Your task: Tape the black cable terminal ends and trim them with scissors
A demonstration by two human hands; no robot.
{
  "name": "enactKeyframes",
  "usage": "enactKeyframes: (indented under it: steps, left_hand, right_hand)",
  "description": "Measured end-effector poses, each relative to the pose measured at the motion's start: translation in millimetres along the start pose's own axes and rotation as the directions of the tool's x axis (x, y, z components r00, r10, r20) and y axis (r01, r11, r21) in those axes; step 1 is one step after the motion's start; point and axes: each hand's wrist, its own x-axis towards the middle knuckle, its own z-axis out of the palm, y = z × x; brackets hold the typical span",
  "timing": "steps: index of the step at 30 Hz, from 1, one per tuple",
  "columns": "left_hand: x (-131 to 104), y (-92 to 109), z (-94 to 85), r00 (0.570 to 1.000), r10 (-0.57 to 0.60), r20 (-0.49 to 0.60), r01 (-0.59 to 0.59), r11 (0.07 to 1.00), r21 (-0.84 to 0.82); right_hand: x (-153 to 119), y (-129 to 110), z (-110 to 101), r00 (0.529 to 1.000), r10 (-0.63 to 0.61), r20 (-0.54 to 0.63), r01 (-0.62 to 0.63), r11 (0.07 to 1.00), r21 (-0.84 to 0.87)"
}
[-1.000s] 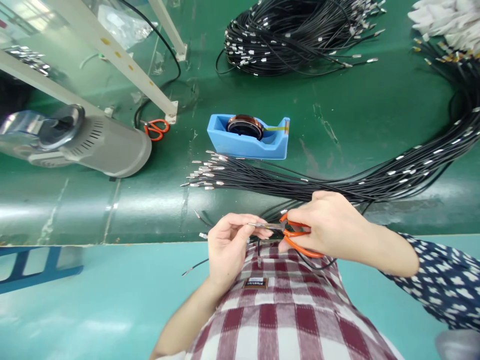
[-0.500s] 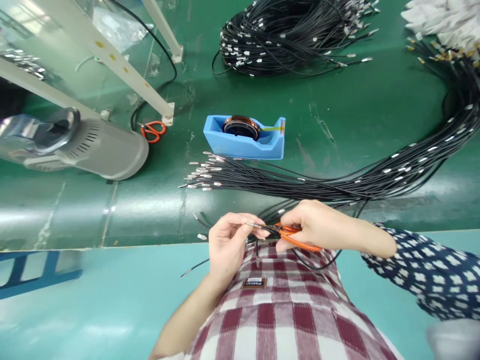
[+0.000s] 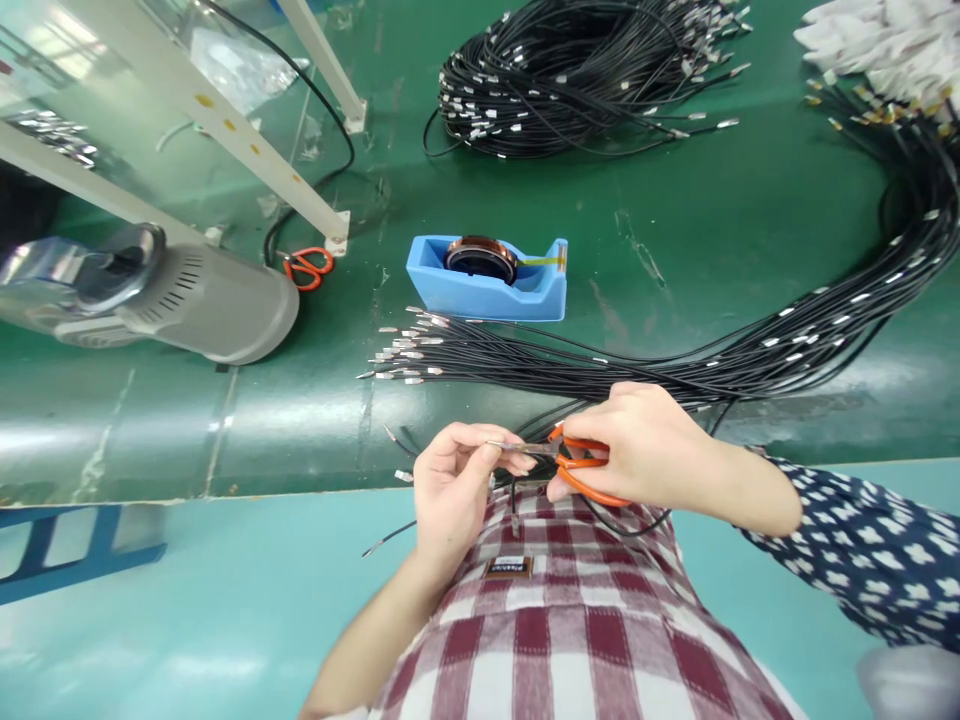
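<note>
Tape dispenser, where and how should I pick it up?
Best by the thick left end of the blue body, probably from above: it stands upright, the roll sits toward that end, and the tape strip runs right to the cutting edge. The cables crowd its near side.

Scissors [image 3: 574,463]: orange handles spread, slim metal blades pointing left, their opening too small to tell; cable [image 3: 634,535]: thin, black, curving slack below handles

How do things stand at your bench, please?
Right hand holding orange-handled scissors. Left hand at their tips, its hold unclear. Black cable bundle just beyond both hands.
</note>
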Motion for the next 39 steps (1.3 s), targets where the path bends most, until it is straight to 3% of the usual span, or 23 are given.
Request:
enactKeyframes:
  steps: [7, 14, 21, 23, 26, 28, 29, 34, 36, 39]
  left_hand:
    - [-1, 1, 0.9, 1.0, 0.025, 0.0, -0.025, 1.0, -0.005]
    - [-1, 1, 2.4, 1.0, 0.017, 0.007, -0.017, 1.0, 0.026]
    - [1, -2, -0.6, 1.0, -0.008, 0.019, 0.007, 1.0, 0.03]
    - [2, -3, -1.7, 0.999, -0.012, 0.033, 0.012, 1.0, 0.02]
    - [3, -3, -2.3, 0.998, -0.01, 0.063, 0.011, 1.0, -0.013]
    - [3, -2, -2.1, 0.996, -0.027, 0.086, 0.032, 0.998, -0.047]
    - [3, -2, -1.6, 0.993, -0.049, 0.103, 0.057, 0.996, -0.07]
    - [4, -3, 4.0, 0.935, -0.248, 0.253, 0.301, 0.933, -0.197]
    - [5, -5, 7.4, 0.905, -0.317, 0.283, 0.375, 0.909, -0.182]
    - [6, -6, 13.1, 0.896, -0.356, 0.266, 0.373, 0.928, -0.015]
  right_hand:
    - [-2, -6, 1, 1.0, 0.013, -0.022, -0.014, 0.999, -0.041]
    - [-2, -7, -1, 0.998, 0.032, 0.049, -0.028, 0.997, -0.072]
    - [2, 1, 4, 0.981, 0.063, 0.181, -0.104, 0.969, 0.222]
    - [4, 2, 7, 0.957, 0.075, 0.281, -0.19, 0.892, 0.409]
    - [5, 4, 10, 0.908, 0.034, 0.417, -0.354, 0.593, 0.723]
    - [5, 7, 12, 0.921, 0.052, 0.385, -0.371, 0.413, 0.832]
    - [4, 9, 12, 0.938, 0.074, 0.339, -0.341, 0.385, 0.858]
    - [-4, 20, 10, 0.994, 0.089, 0.068, -0.105, 0.533, 0.84]
    - [-6, 22, 7, 0.989, 0.145, 0.026, -0.101, 0.538, 0.837]
    - [-8, 20, 0, 0.976, 0.215, 0.034, -0.154, 0.575, 0.804]
